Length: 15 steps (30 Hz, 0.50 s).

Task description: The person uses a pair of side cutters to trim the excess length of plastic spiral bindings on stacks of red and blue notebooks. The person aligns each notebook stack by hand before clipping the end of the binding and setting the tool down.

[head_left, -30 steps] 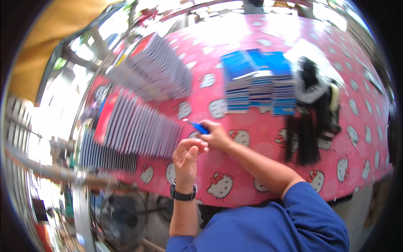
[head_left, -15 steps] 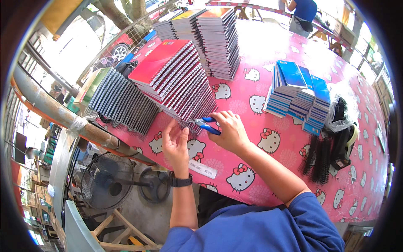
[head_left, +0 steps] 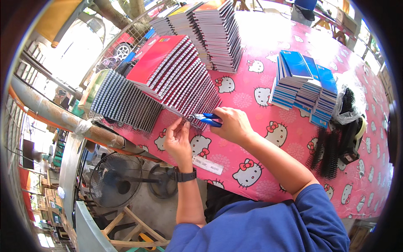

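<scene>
A tall stack of red spiral-bound notebooks (head_left: 157,56) stands on the table, its coil bindings turned toward me. My right hand (head_left: 233,125) is closed round the blue handles of a pair of cutting pliers (head_left: 206,119). The metal jaws reach the coil ends at the stack's lower near corner. Just left of the jaws, my left hand (head_left: 179,142) has thumb and fingertips pinched together at the same corner. Whatever lies between those fingertips is too small to make out.
Green-covered spiral notebooks (head_left: 121,101) stand left of the red stack, and taller notebook stacks (head_left: 216,38) behind. Blue notebooks (head_left: 300,86) sit at the right, near black plastic coils (head_left: 327,153) and a tape dispenser (head_left: 350,147). A paper strip (head_left: 208,164) lies on the pink tablecloth (head_left: 260,185).
The pliers' jaws have moved in closer to the coil ends. My left fingertips have come together from a looser pose. The whole view has shifted slightly.
</scene>
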Motion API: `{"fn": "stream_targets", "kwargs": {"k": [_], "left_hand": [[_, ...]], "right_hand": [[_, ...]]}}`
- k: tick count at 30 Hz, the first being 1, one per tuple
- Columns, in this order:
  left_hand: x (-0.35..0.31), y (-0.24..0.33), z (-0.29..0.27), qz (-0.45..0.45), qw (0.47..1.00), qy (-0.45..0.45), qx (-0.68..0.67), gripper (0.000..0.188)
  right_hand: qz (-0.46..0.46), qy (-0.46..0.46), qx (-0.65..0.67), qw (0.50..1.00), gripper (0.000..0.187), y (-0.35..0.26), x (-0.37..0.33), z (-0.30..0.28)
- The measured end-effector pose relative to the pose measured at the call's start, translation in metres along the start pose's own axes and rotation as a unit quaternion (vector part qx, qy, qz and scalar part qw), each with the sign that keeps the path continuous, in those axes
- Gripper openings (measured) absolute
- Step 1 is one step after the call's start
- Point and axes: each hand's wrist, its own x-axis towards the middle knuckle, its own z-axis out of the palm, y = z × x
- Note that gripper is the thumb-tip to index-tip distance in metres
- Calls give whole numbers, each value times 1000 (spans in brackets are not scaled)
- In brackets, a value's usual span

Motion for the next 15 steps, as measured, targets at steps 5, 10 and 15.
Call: {"fn": "stream_targets", "kwargs": {"k": [5, 10, 15], "left_hand": [[-2, 2, 0, -34, 999, -10, 17, 23], [-1, -2, 0, -14, 1000, -1, -16, 22], [0, -1, -1, 1, 1000, 8, -2, 19]], "right_hand": [[-133, 156, -75, 976, 27, 8, 0, 4], [-3, -41, -20, 999, 27, 0, 1, 1], [-86, 89, -52, 991, 28, 13, -2, 5]]}}
